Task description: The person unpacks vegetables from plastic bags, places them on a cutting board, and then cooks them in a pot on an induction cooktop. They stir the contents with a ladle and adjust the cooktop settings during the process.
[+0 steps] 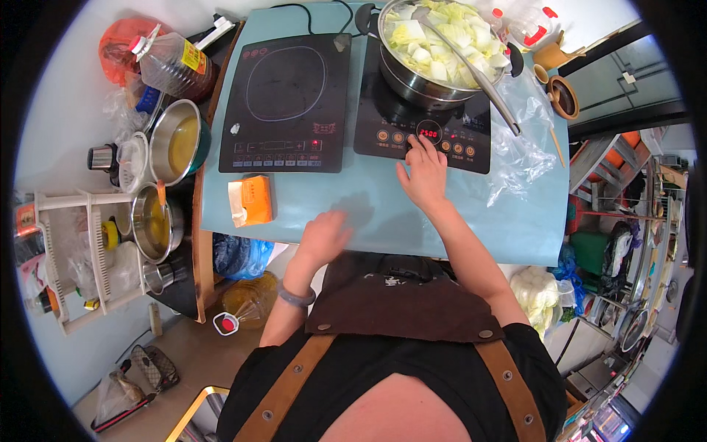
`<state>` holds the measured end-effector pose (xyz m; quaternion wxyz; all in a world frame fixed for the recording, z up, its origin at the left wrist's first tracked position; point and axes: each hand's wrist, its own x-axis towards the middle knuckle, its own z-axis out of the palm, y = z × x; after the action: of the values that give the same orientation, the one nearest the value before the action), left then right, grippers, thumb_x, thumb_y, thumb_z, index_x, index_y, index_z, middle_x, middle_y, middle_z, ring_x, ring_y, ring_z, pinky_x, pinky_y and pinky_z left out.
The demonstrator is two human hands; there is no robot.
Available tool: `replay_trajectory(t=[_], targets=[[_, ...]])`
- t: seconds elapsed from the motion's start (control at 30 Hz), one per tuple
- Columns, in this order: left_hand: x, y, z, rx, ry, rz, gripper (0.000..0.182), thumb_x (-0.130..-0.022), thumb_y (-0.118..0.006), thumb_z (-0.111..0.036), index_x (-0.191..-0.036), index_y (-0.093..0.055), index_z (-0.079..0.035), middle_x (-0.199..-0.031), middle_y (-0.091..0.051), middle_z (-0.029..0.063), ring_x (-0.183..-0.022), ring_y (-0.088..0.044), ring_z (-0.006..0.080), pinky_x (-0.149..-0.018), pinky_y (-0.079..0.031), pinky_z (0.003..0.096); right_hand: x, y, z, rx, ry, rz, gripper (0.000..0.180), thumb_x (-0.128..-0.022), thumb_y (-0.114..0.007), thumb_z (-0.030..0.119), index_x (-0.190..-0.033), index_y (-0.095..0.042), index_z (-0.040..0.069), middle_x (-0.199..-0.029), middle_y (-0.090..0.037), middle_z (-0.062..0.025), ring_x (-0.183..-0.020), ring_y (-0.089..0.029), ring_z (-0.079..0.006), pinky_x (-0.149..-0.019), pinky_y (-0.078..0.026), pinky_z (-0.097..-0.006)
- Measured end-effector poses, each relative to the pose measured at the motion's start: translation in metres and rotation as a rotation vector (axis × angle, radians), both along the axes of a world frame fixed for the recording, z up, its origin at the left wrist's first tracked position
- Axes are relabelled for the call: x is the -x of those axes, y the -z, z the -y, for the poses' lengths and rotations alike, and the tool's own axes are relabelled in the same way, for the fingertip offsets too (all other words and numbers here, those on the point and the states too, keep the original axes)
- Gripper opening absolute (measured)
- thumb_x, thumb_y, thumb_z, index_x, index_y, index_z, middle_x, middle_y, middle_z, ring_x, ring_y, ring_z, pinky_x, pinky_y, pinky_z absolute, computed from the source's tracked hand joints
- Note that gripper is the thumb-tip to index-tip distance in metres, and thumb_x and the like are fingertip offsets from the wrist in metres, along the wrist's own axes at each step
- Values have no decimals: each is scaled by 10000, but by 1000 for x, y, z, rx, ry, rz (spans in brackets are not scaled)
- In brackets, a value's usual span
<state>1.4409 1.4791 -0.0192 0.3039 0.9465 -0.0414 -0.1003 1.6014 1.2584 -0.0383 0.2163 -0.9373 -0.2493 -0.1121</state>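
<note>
My right hand [426,172] reaches over the front of the right induction cooker [381,105]. Its fingertips are at the control panel, just below the lit red digits, and the thumb stands apart. On that cooker sits a steel pot [425,94] heaped with cut Chinese cabbage [442,47]. A long-handled metal utensil [480,80] leans in the pot, its head partly hidden by leaves. My left hand [325,235], blurred and holding nothing, hovers by the table's front edge. Nearest to it is an orange box [257,200]. Behind that box lies the left induction cooker [287,105], with nothing on its ring.
A clear plastic bag [522,149] lies right of the cooker on the blue-covered table [381,215]. To the left, steel bowls of yellow liquid [182,146] and a large plastic jug [177,63] stand on a side surface. An oil bottle [251,301] is on the floor.
</note>
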Motion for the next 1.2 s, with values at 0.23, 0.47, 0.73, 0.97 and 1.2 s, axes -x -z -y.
replay_trajectory(t=[0.23, 0.47, 0.73, 0.97, 1.2], targets=[[-7, -7, -2, 14, -10, 40, 301, -850, -617, -194, -1100, -551, -39, -971, -624, 135, -928, -587, 338, -772, -478, 423, -8, -56, 3, -156, -40, 105, 189, -762, -688, 176, -817, -531, 86, -1197, -617, -111, -1196, -507, -278, -916, -360, -443], [-54, -26, -10, 49, -3, 171, 287, -844, -615, -169, -1090, -566, -29, -967, -625, 138, -948, -589, 339, -793, -480, 418, -67, -154, 75, 452, 283, 321, 363, -784, -622, 121, -1136, -536, 106, -1032, -617, -75, -977, -598, -249, -805, -436, -415], [-97, -35, 4, 143, 43, 372, 283, -837, -619, -161, -1086, -576, -34, -970, -628, 136, -948, -591, 333, -798, -478, 418, -84, -167, 80, 369, 273, -32, 435, -912, -537, 168, -1331, -429, 122, -833, -624, -144, -766, -627, -340, -668, -490, -466], [-80, -22, 11, 169, 63, 248, 281, -839, -619, -179, -1074, -578, -32, -973, -635, 149, -932, -596, 344, -795, -481, 419, -38, -214, 98, 158, 404, -90, 446, -918, -530, 138, -1357, -453, 142, -1044, -626, -190, -894, -600, -381, -776, -473, -433], [-69, -12, 7, 129, 62, 179, 282, -843, -612, -198, -1065, -574, -28, -964, -637, 147, -917, -598, 346, -784, -479, 428, -31, -190, 110, -32, 470, -262, 424, -931, -512, 157, -1333, -436, 48, -981, -628, -261, -887, -608, -416, -767, -471, -449]])
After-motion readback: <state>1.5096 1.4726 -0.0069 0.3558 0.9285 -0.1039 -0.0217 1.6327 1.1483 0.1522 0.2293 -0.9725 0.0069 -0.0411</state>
